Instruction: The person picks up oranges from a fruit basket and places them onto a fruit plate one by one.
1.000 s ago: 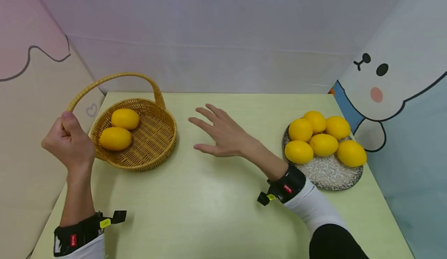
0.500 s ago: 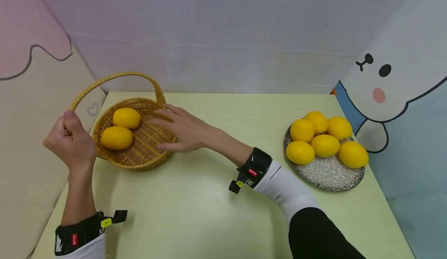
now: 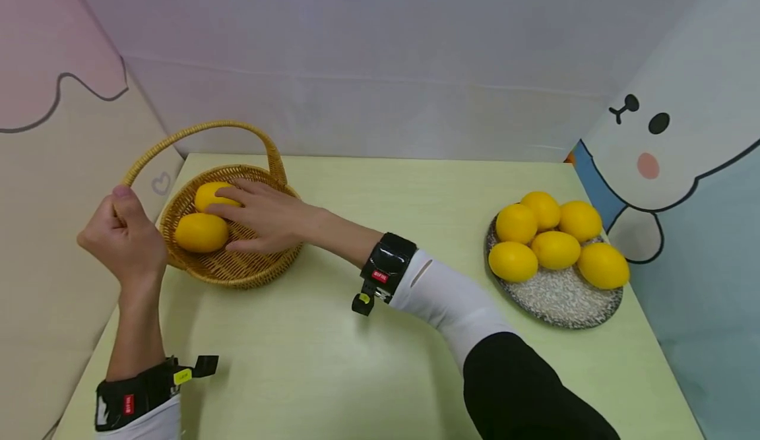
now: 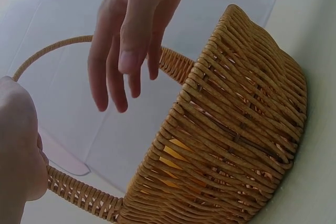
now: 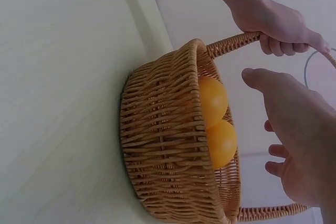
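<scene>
My left hand (image 3: 129, 242) grips the arched handle (image 3: 196, 128) of a round wicker basket (image 3: 237, 278) at the left of the table. Two yellow lemons lie inside by its left wall, a nearer lemon (image 3: 202, 233) and a farther lemon (image 3: 206, 194). Over the basket reaches my right hand (image 3: 267, 216), fingers extended and spread, overlapping the farther lemon in the head view. From the left wrist view, this right hand (image 4: 134, 35) hangs above the rim with nothing between thumb and fingers. Both lemons (image 5: 214, 103) show inside the rim in the right wrist view.
At the table's right side, a speckled grey plate (image 3: 564, 305) carries several more lemons (image 3: 556, 250), grouped toward its far side. Pale fabric walls (image 3: 380, 117) rise behind and along both sides of the table (image 3: 309, 361).
My right hand has moved left from the middle of the table to above the basket, toward the lemons. My left hand keeps its grip on the handle, and the basket stays put.
</scene>
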A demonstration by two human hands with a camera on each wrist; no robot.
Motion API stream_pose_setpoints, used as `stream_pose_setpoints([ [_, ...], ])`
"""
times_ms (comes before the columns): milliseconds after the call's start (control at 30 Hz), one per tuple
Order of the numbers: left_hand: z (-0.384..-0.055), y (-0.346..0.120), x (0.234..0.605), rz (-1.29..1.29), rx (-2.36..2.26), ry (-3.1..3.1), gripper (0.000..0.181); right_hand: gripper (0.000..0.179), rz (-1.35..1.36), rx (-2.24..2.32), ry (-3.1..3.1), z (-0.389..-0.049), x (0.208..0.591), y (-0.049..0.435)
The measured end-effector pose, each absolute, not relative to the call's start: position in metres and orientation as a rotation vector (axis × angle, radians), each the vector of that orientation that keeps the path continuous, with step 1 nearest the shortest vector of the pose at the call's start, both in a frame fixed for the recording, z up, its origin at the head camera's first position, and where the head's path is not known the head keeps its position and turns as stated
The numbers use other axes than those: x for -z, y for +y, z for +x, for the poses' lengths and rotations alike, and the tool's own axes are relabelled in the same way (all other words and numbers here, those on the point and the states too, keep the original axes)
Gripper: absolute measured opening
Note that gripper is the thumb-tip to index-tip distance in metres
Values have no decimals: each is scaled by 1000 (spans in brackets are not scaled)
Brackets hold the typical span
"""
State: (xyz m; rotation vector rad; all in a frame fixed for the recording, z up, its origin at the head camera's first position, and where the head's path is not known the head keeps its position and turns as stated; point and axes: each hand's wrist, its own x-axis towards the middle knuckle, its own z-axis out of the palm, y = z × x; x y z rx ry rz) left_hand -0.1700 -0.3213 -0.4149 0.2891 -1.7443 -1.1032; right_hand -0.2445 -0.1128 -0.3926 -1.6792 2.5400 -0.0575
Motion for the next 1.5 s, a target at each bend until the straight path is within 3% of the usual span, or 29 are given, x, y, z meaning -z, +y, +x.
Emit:
stream_pose_setpoints([
  [333, -166, -316, 414, 286, 1129, -1723, 57, 78, -1598, -42, 2481, -244, 397, -164],
  [700, -168, -314, 415, 280, 1117, -1741, 54, 84, -1484, -118, 2473, -246, 419, -186],
  [1133, -172, -322, 423, 286, 1101, -1756, 56, 77, -1506, -224, 2468, -239, 425, -201],
  [1367, -169, -317, 419, 298, 1099, -1759, 56, 54, -1555, -262, 2516, -234, 428, -208],
  [1500, -168, -315, 416, 297, 1094, -1760, 56, 52, -1578, -263, 2525, -233, 429, -208],
])
